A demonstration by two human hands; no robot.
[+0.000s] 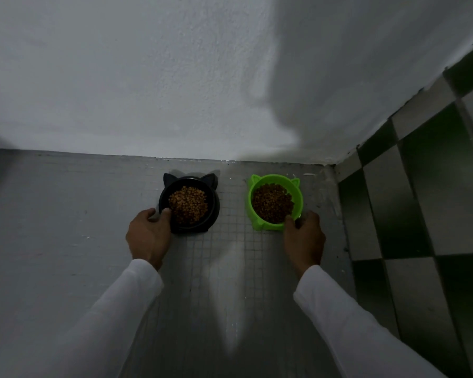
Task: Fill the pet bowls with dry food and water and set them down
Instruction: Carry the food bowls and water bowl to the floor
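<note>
Resting on the floor (66,214) close to the foot of the wall (148,77), two cat-eared bowls are seen side by side but apart, each heaped with brown dry food. The black bowl (213,211) is gripped at its near left rim by the left hand (148,236), the thumb hooked over the rim and the fingers curled round the outside. The green bowl (257,225) is pinched at its near right rim by the right hand (303,238) in the same way. Such rim holds are judged to keep the bowls level, so that no kibble is spilled as they are set down. The ears are turned toward the wall, probably so that the open side is left facing the room for an animal. Whether the bases are fully seated cannot be told. No water is seen in either bowl, so that part is judged not yet done. Checkered tiles (421,214) are seen on the right.
</note>
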